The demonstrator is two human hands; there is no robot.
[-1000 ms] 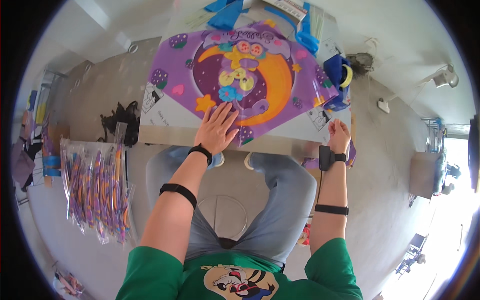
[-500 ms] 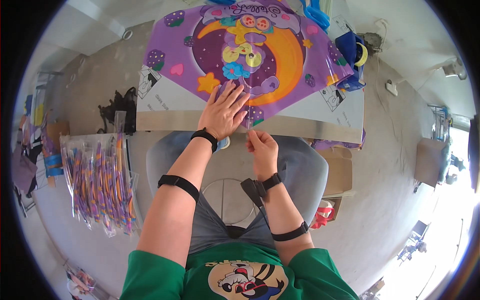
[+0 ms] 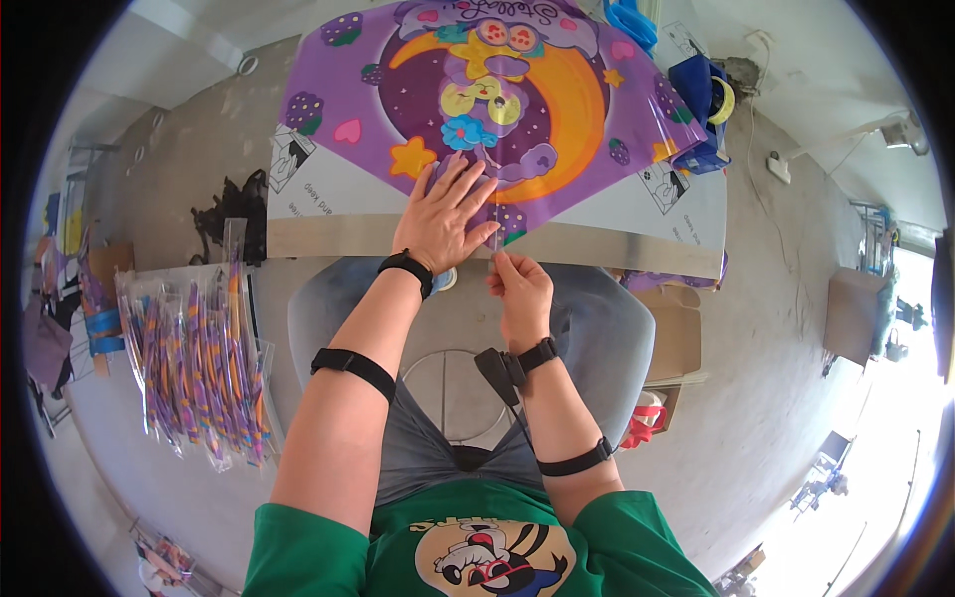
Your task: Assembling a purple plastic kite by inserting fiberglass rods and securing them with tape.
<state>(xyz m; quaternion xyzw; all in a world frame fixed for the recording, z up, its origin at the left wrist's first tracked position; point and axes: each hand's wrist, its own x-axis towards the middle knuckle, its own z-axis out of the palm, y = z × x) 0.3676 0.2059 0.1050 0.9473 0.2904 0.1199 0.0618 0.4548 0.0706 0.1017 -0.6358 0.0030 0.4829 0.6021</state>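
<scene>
A purple kite (image 3: pixel 328 85) of glossy film, printed with an orange moon and a cartoon animal, is spread on the table, one pointed corner toward me. Down its middle to that corner runs a thin pale rod (image 3: pixel 496 214). My left hand (image 3: pixel 443 219) lies flat on the kite left of the rod, fingers spread, pressing on the film. At the table's near edge, my right hand (image 3: pixel 521 289) is closed in a pinch at the rod's near end. Its fingertips hide exactly how the rod end and the kite's corner meet.
The table (image 3: pixel 358 239) has a pale metal near edge. A blue tape dispenser (image 3: pixel 704 109) stands at its right side. Several narrow clear-bagged bundles (image 3: pixel 199 358) hang at the left, near a black bag (image 3: pixel 234 221). An open cardboard box (image 3: pixel 665 338) sits right of my legs.
My right hand has shifted very slightly up toward the kite's corner, still pinching. The left hand stays flat in nearly the same place.
</scene>
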